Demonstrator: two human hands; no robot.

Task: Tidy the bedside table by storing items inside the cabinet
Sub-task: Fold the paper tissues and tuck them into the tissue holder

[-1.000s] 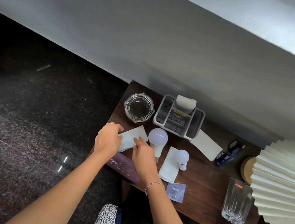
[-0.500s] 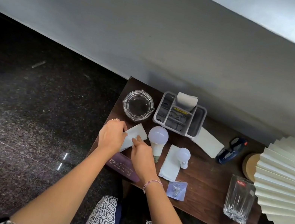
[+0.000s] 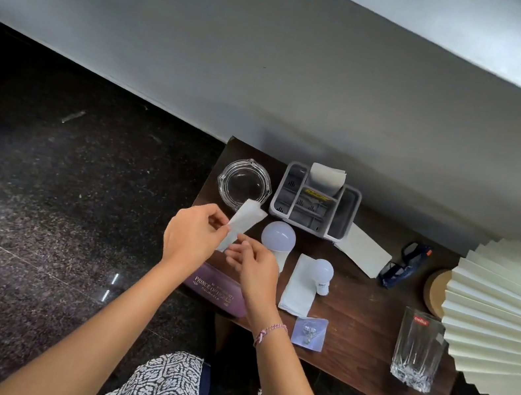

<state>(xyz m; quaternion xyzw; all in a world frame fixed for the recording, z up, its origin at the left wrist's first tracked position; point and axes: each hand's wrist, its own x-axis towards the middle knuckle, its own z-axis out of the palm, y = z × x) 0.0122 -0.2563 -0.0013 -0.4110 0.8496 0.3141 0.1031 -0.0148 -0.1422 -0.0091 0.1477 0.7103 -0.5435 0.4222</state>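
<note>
The left hand [image 3: 191, 237] holds a folded white paper strip [image 3: 243, 224] lifted above the left end of the dark, wood-grained rectangular table [image 3: 360, 314]; its thumb and fingers [image 3: 212, 214] pinch the strip near the lower half, and the upper end tilts towards the far side. The right hand [image 3: 254, 266] sits just beside it with loosely curled fingers [image 3: 246, 241], the index tip at the strip's lower edge; whether it grips the paper cannot be determined. Beyond the strip stands a clear, faceted round glass ashtray [image 3: 243, 183]. Beside that is a grey plastic compartmented organiser [image 3: 315, 207] with a sheet of paper upright in its rear slot. A large frosted white globe bulb [image 3: 279, 237] lies near the right hand. A small white bulb [image 3: 322, 274] rests on a folded white napkin [image 3: 298, 291]. A glossy purple oblong case [image 3: 215, 288] with printed lettering lies under the wrists at the near edge. A ribbed cut-glass tumbler [image 3: 416, 353] stands upright near the right end, just beside a cream pleated paper lampshade [image 3: 505, 320].
</note>
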